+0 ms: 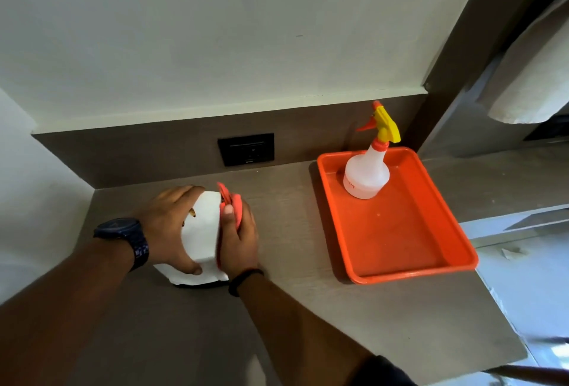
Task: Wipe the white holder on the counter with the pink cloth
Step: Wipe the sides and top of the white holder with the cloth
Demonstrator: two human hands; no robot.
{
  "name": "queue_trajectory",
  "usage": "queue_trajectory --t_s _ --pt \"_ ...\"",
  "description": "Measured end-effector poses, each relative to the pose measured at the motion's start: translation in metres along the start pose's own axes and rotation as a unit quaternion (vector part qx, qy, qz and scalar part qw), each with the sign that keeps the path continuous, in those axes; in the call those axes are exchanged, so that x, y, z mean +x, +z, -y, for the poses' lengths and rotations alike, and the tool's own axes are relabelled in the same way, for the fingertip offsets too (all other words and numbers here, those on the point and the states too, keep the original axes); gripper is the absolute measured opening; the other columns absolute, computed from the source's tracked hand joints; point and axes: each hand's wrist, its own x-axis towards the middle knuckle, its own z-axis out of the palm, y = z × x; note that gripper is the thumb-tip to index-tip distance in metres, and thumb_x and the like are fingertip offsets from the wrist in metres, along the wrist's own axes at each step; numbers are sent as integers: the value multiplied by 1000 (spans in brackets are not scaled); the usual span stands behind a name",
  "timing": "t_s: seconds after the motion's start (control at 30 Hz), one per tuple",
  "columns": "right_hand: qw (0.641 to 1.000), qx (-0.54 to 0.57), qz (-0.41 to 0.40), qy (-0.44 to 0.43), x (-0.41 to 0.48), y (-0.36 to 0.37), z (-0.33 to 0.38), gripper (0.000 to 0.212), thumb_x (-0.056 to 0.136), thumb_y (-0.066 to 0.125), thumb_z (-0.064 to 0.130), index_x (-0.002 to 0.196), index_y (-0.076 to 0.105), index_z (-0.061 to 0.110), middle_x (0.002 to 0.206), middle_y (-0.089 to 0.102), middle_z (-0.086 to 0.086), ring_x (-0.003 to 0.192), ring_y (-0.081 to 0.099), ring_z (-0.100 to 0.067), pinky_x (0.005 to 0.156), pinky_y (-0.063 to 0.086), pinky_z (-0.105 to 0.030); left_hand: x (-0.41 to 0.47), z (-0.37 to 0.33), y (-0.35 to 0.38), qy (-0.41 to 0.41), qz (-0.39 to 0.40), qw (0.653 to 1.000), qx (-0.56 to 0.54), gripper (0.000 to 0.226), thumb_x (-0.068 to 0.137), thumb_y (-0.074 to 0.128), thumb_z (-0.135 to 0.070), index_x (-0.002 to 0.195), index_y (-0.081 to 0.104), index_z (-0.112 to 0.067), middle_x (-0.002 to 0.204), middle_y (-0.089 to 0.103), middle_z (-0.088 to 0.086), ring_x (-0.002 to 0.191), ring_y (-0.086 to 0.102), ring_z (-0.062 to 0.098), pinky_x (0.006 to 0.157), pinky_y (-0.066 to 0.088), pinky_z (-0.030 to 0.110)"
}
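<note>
Grey-brown worktop (pixel 308 308) runs along a white wall with a dark socket plate (pixel 245 149) set in the upstand, and the white holder (pixel 201 231) stands on it near the left corner. Wiping looks to be under way: the left hand (pixel 167 225) is spread over the holder's left side, fingers curled round it to steady it, while the right hand (pixel 238 241) is closed on the bunched pink cloth (pixel 229 200) and presses it against the holder's right face. Next, I judge, the cloth needs to travel over the faces not yet reached, with the left hand shifting its hold so no part stays covered; what the holder contains cannot be seen. Well apart to the right lies an orange tray (pixel 431 268), holding only a white spray bottle (pixel 366 174) with a yellow and orange trigger head, upright in its far corner.
</note>
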Motion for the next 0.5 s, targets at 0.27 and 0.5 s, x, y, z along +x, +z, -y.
queue_trajectory --t_s 0.27,0.5 --pt "992 10 -26 123 -1 3 -9 54 92 39 56 141 42 34 143 53 1 132 47 -21 113 36 -46 -2 -2 -3 -11 12 1000 -14 145 25 82 -65 146 16 -20 149 29 0 128 36 21 105 39 35" --pt "999 34 -16 35 2 3 6 26 87 46 57 111 53 59 118 61 15 117 56 -9 103 46 -36 -2 -5 -2 -17 -6 1000 -15 137 28 85 -62 142 21 -24 144 35 -3 127 36 19 102 39 34"
